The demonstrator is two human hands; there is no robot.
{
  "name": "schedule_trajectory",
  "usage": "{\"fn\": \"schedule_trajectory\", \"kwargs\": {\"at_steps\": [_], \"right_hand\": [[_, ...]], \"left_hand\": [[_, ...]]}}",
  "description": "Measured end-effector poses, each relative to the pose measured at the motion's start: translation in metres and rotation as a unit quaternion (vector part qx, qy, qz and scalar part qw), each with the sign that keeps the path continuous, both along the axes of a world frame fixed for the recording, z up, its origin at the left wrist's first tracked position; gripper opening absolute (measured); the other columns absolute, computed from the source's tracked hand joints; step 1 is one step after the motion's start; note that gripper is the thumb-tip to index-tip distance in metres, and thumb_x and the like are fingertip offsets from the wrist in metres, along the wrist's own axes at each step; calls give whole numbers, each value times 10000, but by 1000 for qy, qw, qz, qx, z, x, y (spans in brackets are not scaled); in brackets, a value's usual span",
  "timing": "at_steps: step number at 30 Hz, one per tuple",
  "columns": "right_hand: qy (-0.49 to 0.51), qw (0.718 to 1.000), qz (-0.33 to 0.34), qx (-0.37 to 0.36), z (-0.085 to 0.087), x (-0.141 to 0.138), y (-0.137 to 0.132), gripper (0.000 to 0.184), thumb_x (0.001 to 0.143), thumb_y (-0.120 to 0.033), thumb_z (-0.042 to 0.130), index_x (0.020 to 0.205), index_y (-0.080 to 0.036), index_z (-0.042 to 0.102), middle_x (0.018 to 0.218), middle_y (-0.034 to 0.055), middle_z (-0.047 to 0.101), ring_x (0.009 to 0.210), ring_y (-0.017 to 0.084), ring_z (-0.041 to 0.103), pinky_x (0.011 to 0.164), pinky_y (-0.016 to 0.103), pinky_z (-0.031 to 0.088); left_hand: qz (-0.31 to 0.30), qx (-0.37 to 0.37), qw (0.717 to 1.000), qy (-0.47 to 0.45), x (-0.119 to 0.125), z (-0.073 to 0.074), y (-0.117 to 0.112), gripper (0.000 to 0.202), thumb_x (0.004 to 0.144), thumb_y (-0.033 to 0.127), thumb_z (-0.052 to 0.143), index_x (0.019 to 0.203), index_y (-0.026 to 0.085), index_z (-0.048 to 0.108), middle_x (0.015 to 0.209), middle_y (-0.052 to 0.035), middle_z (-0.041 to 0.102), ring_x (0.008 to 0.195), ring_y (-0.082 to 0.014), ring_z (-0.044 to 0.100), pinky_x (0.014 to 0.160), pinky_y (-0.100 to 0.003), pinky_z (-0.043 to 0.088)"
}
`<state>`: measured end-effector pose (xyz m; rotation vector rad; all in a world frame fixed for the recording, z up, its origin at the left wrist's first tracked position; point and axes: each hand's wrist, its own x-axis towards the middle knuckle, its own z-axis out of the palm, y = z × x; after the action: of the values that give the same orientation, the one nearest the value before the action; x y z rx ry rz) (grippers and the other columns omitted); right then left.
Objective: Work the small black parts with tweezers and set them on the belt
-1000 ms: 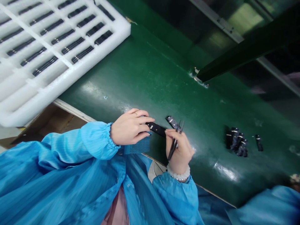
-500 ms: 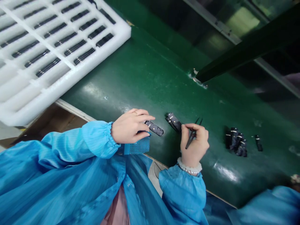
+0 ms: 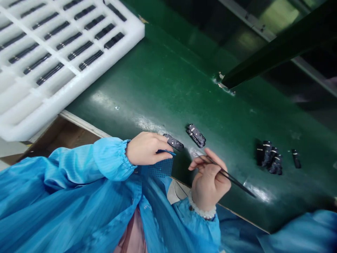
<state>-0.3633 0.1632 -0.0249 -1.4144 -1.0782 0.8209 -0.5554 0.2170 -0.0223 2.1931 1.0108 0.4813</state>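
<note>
My left hand point(image 3: 147, 149) is closed, pinching the edge of a blue sheet point(image 3: 163, 168) dotted with small squares between thumb and fingers. The sheet hangs at the table's front edge. Just past the fingertips lies a flat, elongated black part point(image 3: 174, 142) with small light spots. My right hand point(image 3: 210, 181) grips a pair of dark tweezers point(image 3: 238, 183), which lie slantwise across the fingers. Beyond that hand, apart from it, a small stack of similar black parts point(image 3: 196, 135) rests on the green table.
A white foam tray point(image 3: 105, 63) with slots of black parts stands at the far left. To the right lie a pile of black pieces point(image 3: 272, 160) and a lone black piece point(image 3: 296, 159). A dark post point(image 3: 252, 66) rises behind. Another person's blue sleeve point(image 3: 302, 232) is at the lower right.
My right hand has let go of the black stack and drawn back toward me, the tweezers turning in its fingers. My left hand has come slightly nearer, its fingers closing on the blue sheet's edge.
</note>
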Motion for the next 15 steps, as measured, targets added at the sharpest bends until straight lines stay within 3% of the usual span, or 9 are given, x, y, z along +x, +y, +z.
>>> {"fn": "schedule_trajectory", "kwargs": {"at_steps": [4, 7, 10, 15], "right_hand": [[57, 992, 88, -66, -5, -1, -9, 176, 878, -250, 560, 1034, -221, 634, 754, 8, 676, 607, 121, 649, 547, 267, 550], [21, 990, 124, -69, -5, -1, -12, 203, 835, -218, 616, 1034, -231, 654, 923, 42, 691, 709, 138, 679, 649, 298, 585], [-10, 993, 112, -48, -4, -2, -13, 193, 802, -191, 651, 986, -240, 679, 987, 34, 680, 767, 137, 690, 725, 295, 591], [-16, 997, 57, -43, -7, -6, -13, 172, 799, -207, 659, 970, -213, 672, 893, 33, 720, 752, 160, 710, 742, 318, 605]], "left_hand": [[11, -6, 999, 30, 2, 1, 5, 220, 839, 328, 623, 1031, 245, 693, 924, 15, 721, 827, -139, 677, 714, -200, 475], [11, -21, 999, 43, 2, 3, 7, 209, 831, 330, 634, 1009, 239, 693, 930, 21, 724, 832, -136, 679, 724, -194, 473], [8, -31, 999, 42, 2, 4, 7, 142, 835, 312, 631, 930, 237, 706, 900, 38, 724, 808, -121, 677, 715, -182, 463], [6, -22, 999, 29, 2, 2, 6, 121, 837, 310, 635, 886, 230, 712, 870, 41, 722, 787, -111, 671, 706, -173, 448]]}}
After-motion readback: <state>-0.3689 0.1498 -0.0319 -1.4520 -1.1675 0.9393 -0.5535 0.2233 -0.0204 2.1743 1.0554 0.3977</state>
